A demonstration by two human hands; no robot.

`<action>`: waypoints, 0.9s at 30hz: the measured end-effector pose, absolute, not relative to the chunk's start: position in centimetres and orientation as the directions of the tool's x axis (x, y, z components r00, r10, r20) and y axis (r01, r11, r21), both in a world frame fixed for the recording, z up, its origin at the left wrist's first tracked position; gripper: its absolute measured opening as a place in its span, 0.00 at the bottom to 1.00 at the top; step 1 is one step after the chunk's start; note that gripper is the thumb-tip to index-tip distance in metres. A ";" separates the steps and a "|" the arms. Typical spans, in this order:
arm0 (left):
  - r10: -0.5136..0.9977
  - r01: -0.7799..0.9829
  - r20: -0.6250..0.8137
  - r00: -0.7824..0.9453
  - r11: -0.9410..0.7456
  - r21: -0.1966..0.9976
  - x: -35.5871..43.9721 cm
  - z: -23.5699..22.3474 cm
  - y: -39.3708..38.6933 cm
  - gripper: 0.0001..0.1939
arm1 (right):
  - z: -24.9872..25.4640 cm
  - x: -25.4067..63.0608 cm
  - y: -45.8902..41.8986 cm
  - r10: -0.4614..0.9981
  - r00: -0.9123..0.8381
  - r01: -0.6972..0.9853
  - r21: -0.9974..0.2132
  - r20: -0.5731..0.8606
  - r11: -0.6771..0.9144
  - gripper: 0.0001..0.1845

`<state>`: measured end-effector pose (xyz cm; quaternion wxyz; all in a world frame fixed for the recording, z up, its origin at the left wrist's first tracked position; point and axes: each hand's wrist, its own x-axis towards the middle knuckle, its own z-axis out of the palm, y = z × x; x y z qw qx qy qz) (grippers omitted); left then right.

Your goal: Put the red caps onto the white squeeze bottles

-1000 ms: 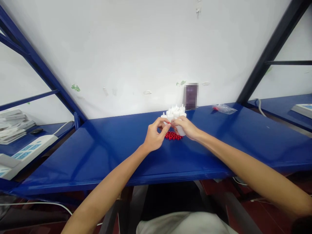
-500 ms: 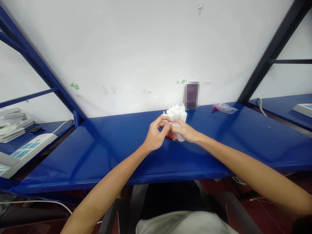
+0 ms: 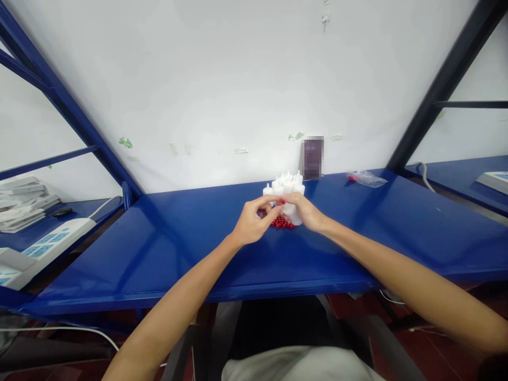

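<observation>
My right hand (image 3: 309,212) is closed round a white plastic squeeze bottle (image 3: 293,214), which is partly covered by the fingers. From the left, my left hand (image 3: 254,221) meets it with thumb and forefinger curled into a pinch. A small round red piece (image 3: 282,201) shows where the fingertips of both hands come together; its exact contact with them is too small to make out. Just below the hands, a cluster of small red bead-like pieces (image 3: 283,224) lies on the table. Behind the hands stand several white bottles (image 3: 288,184) with pointed nozzles, upright and close together.
The blue table (image 3: 190,233) runs along a white wall. A dark pixelated upright object (image 3: 313,157) leans there behind the bottles. Farther right lies a clear plastic bag (image 3: 368,178) with something red. Blue frame posts rise at both sides; a power strip (image 3: 51,246) is at left.
My right hand has shifted slightly and the bottle in it has risen a little, uncovering more of the red pieces below. The left hand stays close to its former place.
</observation>
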<state>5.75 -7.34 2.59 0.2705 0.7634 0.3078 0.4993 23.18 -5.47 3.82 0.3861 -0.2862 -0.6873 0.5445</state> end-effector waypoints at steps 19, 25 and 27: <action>0.878 0.782 0.466 0.110 -0.366 0.504 -1.7 0.4 -1.4 0.10 | 3.3 26.1 -2.3 0.804 0.007 0.347 -0.755 0.595 0.556 0.25; 0.855 0.862 0.517 0.034 -0.288 0.418 -2.0 0.3 -1.1 0.12 | 3.2 26.2 -2.0 0.833 0.137 -0.021 -0.839 0.536 0.543 0.17; 0.807 0.836 0.587 0.067 -0.367 0.408 -0.8 0.8 -1.4 0.12 | 3.4 26.0 -1.8 0.905 0.084 -0.201 -0.882 0.418 0.426 0.16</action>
